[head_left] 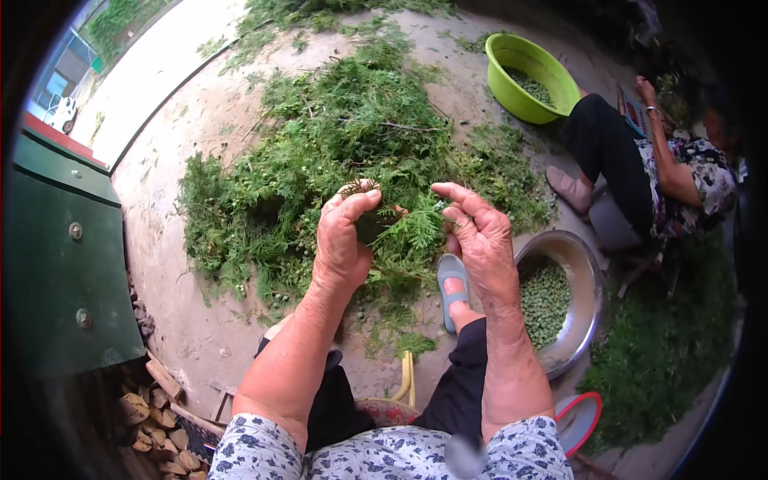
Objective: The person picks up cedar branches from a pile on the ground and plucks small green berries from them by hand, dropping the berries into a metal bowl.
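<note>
My left hand (344, 236) is closed, with a small brown, dried evergreen sprig (360, 187) pinched at the thumb tip. My right hand (480, 232) faces it, the index finger reaching out and the thumb bent inward. A tiny pale thing shows by the right fingertips, too small to name. A bright green sprig (410, 230) fans out between both hands and reaches the right fingers; whether it is held or lies on the heap behind cannot be told. Below them spreads a large heap of green cypress-like cuttings (320, 152) on the concrete floor.
At my right knee stands a metal basin (588, 276) of small green cones. A lime-green tub (504, 80) with more sits farther off, beside a seated person (612, 152). Chopped firewood (160, 432) and a green metal panel (64, 272) are at left; a red-rimmed container (598, 408) is at right.
</note>
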Demonstrator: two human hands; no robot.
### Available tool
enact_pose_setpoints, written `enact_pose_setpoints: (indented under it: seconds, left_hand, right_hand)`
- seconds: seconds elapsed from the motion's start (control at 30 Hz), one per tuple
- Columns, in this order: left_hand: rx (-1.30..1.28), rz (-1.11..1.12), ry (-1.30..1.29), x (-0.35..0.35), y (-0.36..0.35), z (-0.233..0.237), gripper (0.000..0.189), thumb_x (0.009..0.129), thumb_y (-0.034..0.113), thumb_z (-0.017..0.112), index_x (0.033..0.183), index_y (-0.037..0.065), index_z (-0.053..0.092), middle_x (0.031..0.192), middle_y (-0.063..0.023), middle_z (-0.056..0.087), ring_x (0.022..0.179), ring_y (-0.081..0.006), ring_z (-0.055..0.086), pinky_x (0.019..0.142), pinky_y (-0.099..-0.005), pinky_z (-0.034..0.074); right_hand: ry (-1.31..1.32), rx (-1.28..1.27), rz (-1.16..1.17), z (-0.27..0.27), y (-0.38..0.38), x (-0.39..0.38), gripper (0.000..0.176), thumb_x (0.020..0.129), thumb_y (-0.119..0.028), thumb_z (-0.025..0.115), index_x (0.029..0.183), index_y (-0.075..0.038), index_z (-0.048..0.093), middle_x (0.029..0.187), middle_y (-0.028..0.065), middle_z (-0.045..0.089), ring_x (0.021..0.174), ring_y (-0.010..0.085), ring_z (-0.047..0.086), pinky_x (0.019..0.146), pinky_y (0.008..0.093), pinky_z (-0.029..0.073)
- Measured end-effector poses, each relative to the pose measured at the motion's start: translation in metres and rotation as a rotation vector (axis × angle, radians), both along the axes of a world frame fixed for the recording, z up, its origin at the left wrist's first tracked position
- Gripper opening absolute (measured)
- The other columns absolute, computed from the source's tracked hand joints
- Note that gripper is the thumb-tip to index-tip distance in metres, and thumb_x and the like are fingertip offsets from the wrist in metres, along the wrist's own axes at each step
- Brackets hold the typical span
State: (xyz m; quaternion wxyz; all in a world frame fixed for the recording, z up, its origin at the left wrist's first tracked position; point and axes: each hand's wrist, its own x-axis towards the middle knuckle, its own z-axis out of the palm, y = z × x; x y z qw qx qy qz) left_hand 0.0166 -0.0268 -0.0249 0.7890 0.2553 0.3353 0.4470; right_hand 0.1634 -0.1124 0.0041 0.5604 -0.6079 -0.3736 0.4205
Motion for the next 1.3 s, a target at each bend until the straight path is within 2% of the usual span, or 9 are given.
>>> enact_pose_setpoints:
  seconds: [0.1,0.17,0.27,0.47,0.57,0.63,0.83,1.0,1.3]
  left_hand:
    - [-0.005,-0.037,-0.035,0.000,-0.001,-0.002,0.018,0.076,0.008,0.057,0.093,0.006,0.051,0.080,-0.0099,0.060,0.073,-0.0236,0.062,0.063,-0.0369,0.051]
    - [0.461,-0.038,0.369,0.002,-0.001,-0.007,0.017,0.076,0.009,0.060,0.091,0.006,0.053,0.079,-0.0069,0.060,0.071,-0.0190,0.061,0.063,-0.0328,0.050]
    - [0.069,-0.167,0.202,0.004,-0.007,0.018,0.018,0.076,0.013,0.065,0.089,0.003,0.059,0.080,-0.0033,0.060,0.066,-0.0114,0.058,0.061,-0.0251,0.048]
    - [0.240,-0.344,0.318,0.007,-0.009,0.010,0.013,0.074,0.008,0.066,0.084,0.002,0.062,0.072,0.0001,0.060,0.064,-0.0058,0.054,0.058,-0.0206,0.043]
    - [0.196,-0.321,0.261,0.008,-0.011,0.011,0.009,0.074,0.002,0.064,0.082,0.002,0.063,0.076,-0.0007,0.062,0.067,-0.0071,0.057,0.062,-0.0211,0.045]
    - [0.113,-0.273,0.118,0.010,-0.009,0.006,0.008,0.074,0.002,0.064,0.082,0.003,0.063,0.076,-0.0013,0.063,0.067,-0.0082,0.058,0.061,-0.0223,0.046]
    - [0.065,-0.230,0.161,0.008,-0.012,0.014,0.010,0.075,0.007,0.065,0.083,0.006,0.060,0.075,-0.0005,0.060,0.064,-0.0099,0.055,0.058,-0.0246,0.045]
    - [-0.117,-0.159,-0.007,-0.001,0.000,0.000,0.012,0.076,0.015,0.067,0.082,0.009,0.060,0.069,0.0008,0.056,0.059,-0.0124,0.051,0.052,-0.0282,0.042]
    - [-0.295,-0.087,-0.234,-0.006,0.005,-0.008,0.017,0.085,0.017,0.051,0.096,0.004,0.052,0.071,-0.0034,0.050,0.062,-0.0141,0.044,0.057,-0.0273,0.037]
  right_hand:
    - [-0.065,-0.018,0.040,0.001,0.003,-0.001,0.021,0.085,-0.006,0.057,0.104,-0.008,0.063,0.069,-0.0051,0.052,0.051,0.0015,0.041,0.045,0.0178,0.034]
    - [0.017,-0.021,0.055,-0.003,0.001,0.000,0.019,0.084,-0.006,0.057,0.102,-0.007,0.064,0.071,-0.0041,0.054,0.051,0.0017,0.042,0.046,0.0178,0.035]
    - [0.145,-0.014,0.020,-0.001,0.000,-0.001,0.019,0.083,-0.006,0.058,0.101,-0.004,0.063,0.076,-0.0018,0.057,0.051,0.0019,0.042,0.046,0.0182,0.035]
    - [-0.226,0.236,-0.023,-0.025,0.006,-0.002,0.018,0.080,-0.004,0.062,0.098,-0.004,0.065,0.080,0.0008,0.062,0.063,0.0062,0.051,0.059,0.0198,0.042]
    - [-0.086,0.173,-0.194,-0.025,0.006,-0.015,0.018,0.079,-0.002,0.063,0.097,-0.002,0.065,0.081,0.0022,0.063,0.071,0.0076,0.053,0.067,0.0205,0.043]
    - [0.356,0.139,-0.303,-0.021,0.006,-0.020,0.018,0.078,-0.002,0.064,0.096,0.002,0.064,0.081,0.0038,0.062,0.073,0.0074,0.054,0.068,0.0204,0.043]
    - [0.555,0.211,-0.372,-0.022,0.013,0.016,0.017,0.084,-0.008,0.059,0.098,0.000,0.057,0.072,0.0020,0.055,0.053,0.0047,0.047,0.040,0.0174,0.034]
    - [0.915,0.198,-0.326,-0.016,0.008,0.029,0.013,0.085,-0.006,0.053,0.098,-0.002,0.052,0.081,0.0070,0.057,0.061,0.0104,0.051,0.047,0.0226,0.039]
    - [0.581,-0.044,-0.091,-0.032,0.008,0.017,0.012,0.083,-0.008,0.058,0.094,-0.003,0.060,0.074,-0.0007,0.057,0.054,0.0025,0.047,0.039,0.0162,0.032]
